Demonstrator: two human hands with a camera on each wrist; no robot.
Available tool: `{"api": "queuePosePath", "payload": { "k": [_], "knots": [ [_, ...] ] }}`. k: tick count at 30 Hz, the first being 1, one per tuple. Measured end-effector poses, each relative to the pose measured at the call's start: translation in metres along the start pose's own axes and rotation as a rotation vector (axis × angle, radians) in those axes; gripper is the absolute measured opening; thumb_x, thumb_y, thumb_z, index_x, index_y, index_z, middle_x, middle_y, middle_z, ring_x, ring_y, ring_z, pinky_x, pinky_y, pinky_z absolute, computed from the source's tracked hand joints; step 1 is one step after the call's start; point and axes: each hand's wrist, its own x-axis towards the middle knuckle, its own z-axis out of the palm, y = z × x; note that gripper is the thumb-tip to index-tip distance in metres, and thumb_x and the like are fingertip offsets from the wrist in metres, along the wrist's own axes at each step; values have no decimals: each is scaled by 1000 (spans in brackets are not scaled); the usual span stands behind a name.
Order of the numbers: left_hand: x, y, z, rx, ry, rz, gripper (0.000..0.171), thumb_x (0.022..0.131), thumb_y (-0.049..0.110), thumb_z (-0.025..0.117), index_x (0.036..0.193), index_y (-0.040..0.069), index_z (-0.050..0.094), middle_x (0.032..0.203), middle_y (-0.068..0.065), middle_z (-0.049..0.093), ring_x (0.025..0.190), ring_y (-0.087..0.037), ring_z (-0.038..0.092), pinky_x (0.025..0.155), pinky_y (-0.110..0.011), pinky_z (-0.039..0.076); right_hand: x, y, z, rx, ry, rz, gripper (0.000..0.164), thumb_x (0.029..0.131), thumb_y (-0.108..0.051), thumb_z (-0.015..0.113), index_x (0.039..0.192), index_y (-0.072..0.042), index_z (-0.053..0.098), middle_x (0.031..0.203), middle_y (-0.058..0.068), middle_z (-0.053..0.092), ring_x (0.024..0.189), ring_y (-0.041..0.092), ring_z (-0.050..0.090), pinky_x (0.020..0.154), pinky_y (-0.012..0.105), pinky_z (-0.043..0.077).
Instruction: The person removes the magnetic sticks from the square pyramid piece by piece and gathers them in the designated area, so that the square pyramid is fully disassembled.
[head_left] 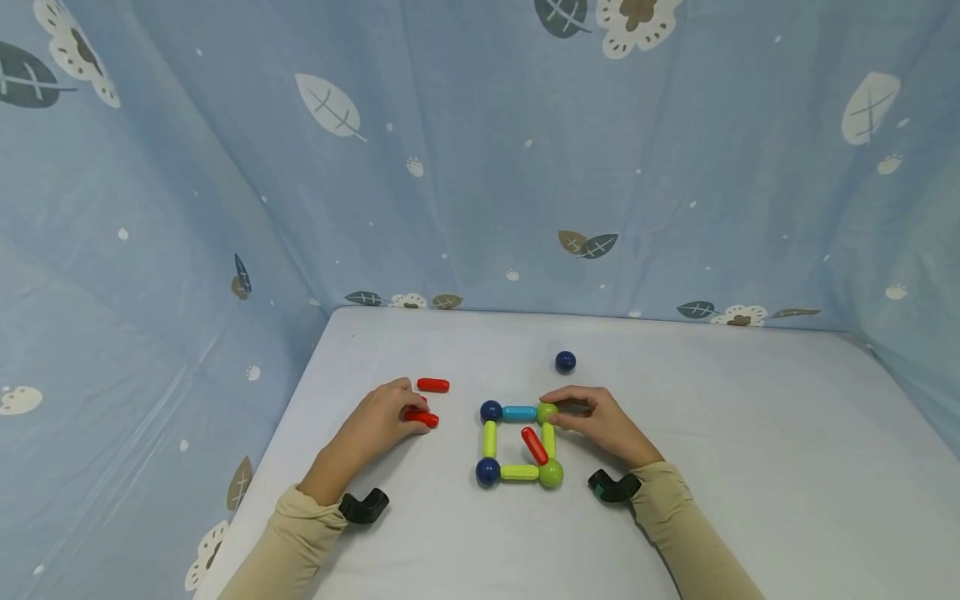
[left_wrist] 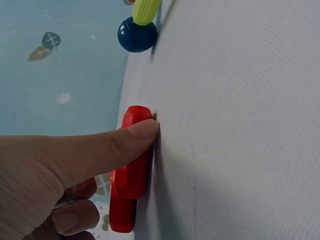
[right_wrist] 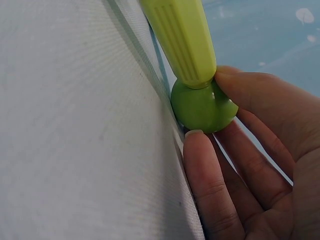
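On the white table (head_left: 735, 433), your left hand (head_left: 378, 423) has its thumb laid along a red rod (head_left: 422, 420), fingers curled in behind, so you appear to be pinching it; the far side of that grip is hidden. A second red piece (left_wrist: 122, 215) sits right beside it, partly covered, and a spare red rod (head_left: 433, 385) lies just beyond. Your right hand (head_left: 592, 421) pinches the far-right green ball (head_left: 547, 413) between thumb and finger, at the corner of a four-sided frame.

To do this well, steady that ball lightly — a hard squeeze could twist the ribbed lime rod (head_left: 549, 439) out of line. With the left, take the red rod near its middle, so that both ends are free, and avoid dragging its neighbour along. Mind the slanting red rod (head_left: 534, 446) by the near-right green ball (head_left: 551, 473); whether it is joined there you cannot tell from here, so treat it as easily knocked.

The pieces look like hard plastic: balls smooth and shiny, red rods faceted with bevelled ends, the lime one grooved lengthwise. A loose navy ball (head_left: 566, 361) sits beyond the frame — being round, it could roll if bumped. The cloth underneath shows a fine weave.
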Motion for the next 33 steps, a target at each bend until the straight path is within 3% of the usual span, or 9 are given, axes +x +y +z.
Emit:
{"api": "queuePosePath", "payload": {
  "k": [8, 15, 18, 23, 30, 33],
  "knots": [
    [2, 5, -4, -12, -15, -38, 22, 78, 17, 91, 96, 13, 81, 79, 1, 56, 72, -12, 47, 66, -26, 40, -3, 0, -2, -4, 9, 3, 31, 93, -27, 78, 123, -20, 75, 128, 2, 72, 119, 21, 65, 94, 23, 54],
    [-1, 12, -5, -56, 54, 64, 16, 82, 28, 88, 90, 18, 79, 79, 7, 60, 74, -8, 50, 71, -27, 46, -4, -3, -3, -2, 11, 6, 30, 93, -27, 78, 123, -20, 75, 128, 2, 73, 121, 22, 64, 94, 24, 54],
    [-2, 18, 1, -90, 71, 118, 16, 85, 29, 86, 94, 17, 78, 77, 11, 59, 72, -6, 50, 72, -26, 48, -4, -4, -3, -3, 6, 10, 30, 93, -27, 78, 123, -20, 75, 128, 2, 73, 121, 23, 64, 95, 25, 53],
    [-2, 43, 14, -182, 42, 222, 29, 88, 30, 83, 111, 13, 77, 87, 8, 63, 75, -7, 55, 68, -22, 48, -3, -4, -3, -2, 5, 12, 31, 93, -28, 78, 123, -20, 75, 128, 1, 73, 121, 23, 64, 95, 25, 53],
    [8, 85, 40, -250, -64, 344, 49, 90, 37, 80, 132, 16, 66, 113, 3, 69, 97, -12, 63, 82, -26, 55, -3, -1, 0, 39, 7, -57, 35, 95, -26, 76, 128, -14, 72, 132, 8, 71, 122, 24, 67, 91, 25, 56],
    [12, 100, 47, -256, -97, 390, 52, 91, 37, 80, 136, 17, 65, 122, 2, 71, 101, -14, 64, 86, -27, 55, -9, 0, 1, 70, 56, -75, 42, 93, -23, 79, 132, -13, 68, 138, 10, 67, 127, 27, 64, 90, 24, 57]
  ]
}}
